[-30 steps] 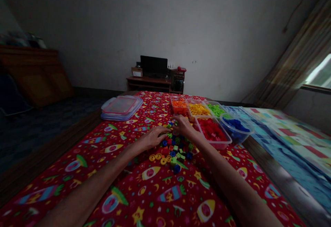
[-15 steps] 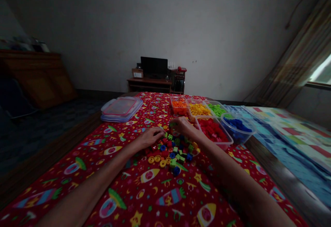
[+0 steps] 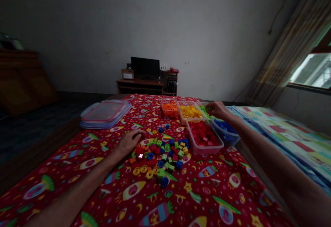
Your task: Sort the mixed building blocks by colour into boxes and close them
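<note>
A heap of small mixed-colour blocks (image 3: 161,153) lies on the red rocket-print cloth (image 3: 181,199). My left hand (image 3: 128,141) rests at the heap's left edge, fingers curled loosely on the cloth. My right hand (image 3: 218,110) reaches over the tub of green blocks (image 3: 205,110), fingers closed; what they hold is hidden. Beside it stand tubs of orange blocks (image 3: 169,109), yellow blocks (image 3: 190,112), red blocks (image 3: 203,138) and blue blocks (image 3: 226,130).
Stacked clear lids (image 3: 104,114) lie at the cloth's back left. A bright patterned mat (image 3: 292,141) runs along the right. A low desk with a monitor (image 3: 146,77) stands at the far wall. A curtain and window (image 3: 307,65) are at the right.
My right hand has left the heap and moved back and right to the green tub. My left hand slid to the heap's left edge. The view shifted right.
</note>
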The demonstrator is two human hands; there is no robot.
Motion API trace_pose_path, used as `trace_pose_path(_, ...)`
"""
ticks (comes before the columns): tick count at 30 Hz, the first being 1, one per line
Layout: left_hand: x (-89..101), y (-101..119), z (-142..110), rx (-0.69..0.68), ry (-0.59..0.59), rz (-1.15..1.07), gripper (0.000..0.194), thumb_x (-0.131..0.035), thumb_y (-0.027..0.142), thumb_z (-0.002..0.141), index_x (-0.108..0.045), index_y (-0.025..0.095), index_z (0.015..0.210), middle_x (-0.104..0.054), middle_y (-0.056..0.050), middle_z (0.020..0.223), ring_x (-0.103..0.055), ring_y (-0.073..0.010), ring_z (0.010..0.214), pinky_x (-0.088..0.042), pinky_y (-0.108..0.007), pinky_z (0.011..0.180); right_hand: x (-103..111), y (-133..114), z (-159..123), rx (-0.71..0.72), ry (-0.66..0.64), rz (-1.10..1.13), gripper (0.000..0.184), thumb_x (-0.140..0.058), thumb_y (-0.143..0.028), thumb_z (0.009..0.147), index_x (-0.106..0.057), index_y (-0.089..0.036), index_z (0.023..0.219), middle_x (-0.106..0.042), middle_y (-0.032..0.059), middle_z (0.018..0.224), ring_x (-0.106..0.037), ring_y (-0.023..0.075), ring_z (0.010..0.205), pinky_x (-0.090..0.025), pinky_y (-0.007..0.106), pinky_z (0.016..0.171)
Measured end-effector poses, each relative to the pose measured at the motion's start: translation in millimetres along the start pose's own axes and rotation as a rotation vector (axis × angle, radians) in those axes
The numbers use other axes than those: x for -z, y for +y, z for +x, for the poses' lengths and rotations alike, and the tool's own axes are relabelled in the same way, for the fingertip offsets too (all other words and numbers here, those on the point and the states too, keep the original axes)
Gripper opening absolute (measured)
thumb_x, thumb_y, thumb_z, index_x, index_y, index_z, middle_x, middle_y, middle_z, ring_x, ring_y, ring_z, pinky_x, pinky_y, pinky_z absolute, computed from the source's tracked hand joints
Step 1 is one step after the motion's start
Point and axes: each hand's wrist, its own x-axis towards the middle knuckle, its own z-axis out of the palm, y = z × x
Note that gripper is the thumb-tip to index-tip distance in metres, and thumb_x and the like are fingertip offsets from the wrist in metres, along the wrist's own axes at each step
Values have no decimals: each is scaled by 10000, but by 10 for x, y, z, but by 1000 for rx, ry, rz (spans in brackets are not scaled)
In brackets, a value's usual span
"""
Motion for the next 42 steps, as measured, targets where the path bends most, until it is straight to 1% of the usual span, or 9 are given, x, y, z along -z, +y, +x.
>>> trace_pose_path(5,-18,15,-6,-47,-20,34,276,-476,381,699,-680,215,784,-716,-58,873,-647,-240,828,-498,-326,808,-6,439,343,-193,-28,-116,269,-573,-123,737,-707,-69,964,-694,101,702,-629,177,695,-425,232,622)
trace_pose_path(9,-15,-7,-1,-64,-29,59,276,-463,364,713,-681,215,797,-709,-62,898,-642,-238,860,-493,-329,827,-61,385,527,-163,38,-131,314,-604,-235,775,-683,-90,1042,-703,137,858,-630,203,802,-448,262,700)
trace_pose_path(16,-25,-49,-2,-88,-44,95,286,-454,361,737,-675,203,823,-706,-60,917,-639,-229,870,-493,-325,836,-197,-590,421,224,1,73,243,-520,-210,854,-694,-115,995,-702,103,871,-606,145,730,-387,222,632)
trace_pose_path(20,-30,-54,-1,-107,-49,121,303,-434,343,744,-672,193,855,-706,-58,926,-642,-222,871,-504,-324,819,-497,-1307,259,536,-225,131,241,-487,-254,896,-678,-122,961,-686,85,869,-568,120,695,-361,217,611)
trace_pose_path(26,-104,-170,6,-135,-21,131,487,-329,434,849,-614,162,1137,-649,-95,1164,-595,-237,1065,-453,-364,951,-956,-1916,78,656,-410,3,275,-384,-197,935,-637,-99,979,-673,110,887,-564,131,715,-366,226,625)
trace_pose_path(29,-159,-206,-7,-153,-76,62,589,-228,496,898,-494,162,1305,-527,-76,1349,-475,-219,1242,-350,-384,1065,-976,-1970,-49,692,-449,36,235,-457,-123,853,-654,-110,982,-677,98,887,-573,141,737,-380,225,630)
trace_pose_path(32,-188,-122,-27,-161,-227,2,604,-203,533,902,-554,188,1252,-580,-47,1295,-499,-209,1221,-352,-356,1066,-857,-1881,-187,644,-406,136,325,-470,-37,760,-669,-110,1007,-680,88,877,-580,139,746,-393,220,645)
trace_pose_path(36,-199,56,-35,-189,-313,-20,491,-383,510,849,-660,191,1100,-677,-61,1138,-605,-234,1068,-453,-334,952,-660,-1665,-357,439,-194,254,418,-473,-14,726,-648,-112,1092,-681,80,874,-582,125,742,-391,208,654)
trace_pose_path(42,-237,74,12,-189,-329,-9,344,-526,302,732,-699,159,992,-712,-77,1021,-647,-218,942,-502,-314,852,-780,-1614,-521,340,-241,20,228,-488,-184,840,-697,-107,891,-679,121,825,-600,170,733,-374,238,612)
